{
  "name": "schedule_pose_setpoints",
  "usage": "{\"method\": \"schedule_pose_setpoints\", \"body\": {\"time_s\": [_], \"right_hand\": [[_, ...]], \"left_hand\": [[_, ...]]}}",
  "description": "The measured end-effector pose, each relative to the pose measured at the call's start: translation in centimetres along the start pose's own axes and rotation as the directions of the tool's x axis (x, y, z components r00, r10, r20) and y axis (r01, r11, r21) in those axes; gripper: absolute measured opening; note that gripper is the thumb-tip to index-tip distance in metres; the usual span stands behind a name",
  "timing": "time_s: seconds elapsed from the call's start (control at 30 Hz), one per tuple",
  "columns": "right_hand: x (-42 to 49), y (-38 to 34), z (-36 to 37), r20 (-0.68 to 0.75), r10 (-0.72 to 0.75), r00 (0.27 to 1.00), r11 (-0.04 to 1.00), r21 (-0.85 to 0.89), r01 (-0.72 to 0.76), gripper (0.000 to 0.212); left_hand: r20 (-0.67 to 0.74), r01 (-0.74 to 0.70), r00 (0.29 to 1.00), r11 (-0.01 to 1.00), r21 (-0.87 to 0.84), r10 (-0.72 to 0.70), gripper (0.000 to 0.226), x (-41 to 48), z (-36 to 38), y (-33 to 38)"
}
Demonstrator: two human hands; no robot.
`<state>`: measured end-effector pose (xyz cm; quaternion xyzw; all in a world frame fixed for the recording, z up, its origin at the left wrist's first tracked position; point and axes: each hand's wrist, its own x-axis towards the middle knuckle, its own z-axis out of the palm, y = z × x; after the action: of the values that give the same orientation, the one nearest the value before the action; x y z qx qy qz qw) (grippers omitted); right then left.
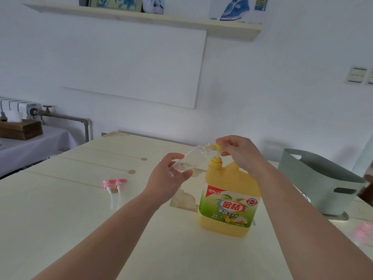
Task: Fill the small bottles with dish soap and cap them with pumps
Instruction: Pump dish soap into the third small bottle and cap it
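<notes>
Our left hand point(169, 178) grasps the small bottle point(191, 160), a clear one, with fingers and thumb curled round its lower end. We hold it in the air above the middle of the desk point(60, 219), tilted so that its open mouth points up and to the right and meets the spout of the yellow pump head point(216, 146). We cannot tell how much soap is inside.

Our right hand point(238, 152) grips that pump head from above, fingers bent over its top and thumb under it. The pump head sits on the dish soap jug point(230, 199), a yellow jug with a green and red label, which stands upright on the right half of the desk, nearer the near edge than the far one.

Two pink pumps point(115, 183) lie side by side on the desk to the left of our left hand, their white tubes pointing toward the near edge.

At the desk's right edge stands a grey-green basket point(314, 178), well apart from the jug. A blurred pink thing point(364, 232) lies near it.
</notes>
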<state>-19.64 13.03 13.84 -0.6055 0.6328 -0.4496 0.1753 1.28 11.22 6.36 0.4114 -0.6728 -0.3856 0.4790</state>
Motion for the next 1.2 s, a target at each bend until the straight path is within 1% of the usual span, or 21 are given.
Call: {"method": "schedule_pose_setpoints", "body": {"time_s": [0.17,0.37,0.43,0.57,0.77,0.97,1.1,1.2], "right_hand": [[-0.2,-0.1,0.1,0.015,0.007,1.0,0.998,-0.069,-0.006,0.012],[-0.1,0.4,0.5,0.01,-0.006,1.0,0.989,-0.145,0.008,0.011],[-0.2,0.5,0.4,-0.003,-0.024,1.0,0.992,-0.12,0.023,0.012],[-0.3,0.3,0.1,0.005,-0.045,0.999,0.998,-0.049,0.045,0.021],[-0.1,0.8,0.0,0.015,-0.084,0.996,0.995,-0.059,0.085,0.016],[0.0,0.9,0.1,0.038,-0.088,0.995,0.989,-0.115,0.091,0.014],[-0.2,1.3,0.5,-0.016,-0.108,0.994,0.98,-0.167,0.104,0.015],[-0.5,1.2,0.6,-0.046,-0.13,0.99,0.982,-0.144,0.122,0.015]], "left_hand": [[0.005,0.0,1.0,1.0,-0.014,0.0,0.035,0.1,0.4,-0.1],[-0.003,0.003,1.0,1.0,0.009,-0.003,0.035,0.0,0.4,-0.1],[-0.013,0.004,1.0,1.0,0.009,-0.004,0.035,-0.3,0.6,0.0],[-0.065,-0.009,0.998,1.0,0.014,0.01,0.036,-1.0,1.6,0.3],[-0.112,-0.026,0.993,0.999,-0.036,0.022,0.031,-1.9,2.7,0.0],[-0.107,-0.008,0.994,0.999,-0.032,0.005,0.031,-1.9,2.7,-0.1],[-0.063,0.017,0.998,0.999,-0.03,-0.019,0.034,-2.0,2.3,0.5],[-0.035,0.041,0.998,0.998,-0.037,-0.042,0.036,-1.9,1.9,1.2]]}}
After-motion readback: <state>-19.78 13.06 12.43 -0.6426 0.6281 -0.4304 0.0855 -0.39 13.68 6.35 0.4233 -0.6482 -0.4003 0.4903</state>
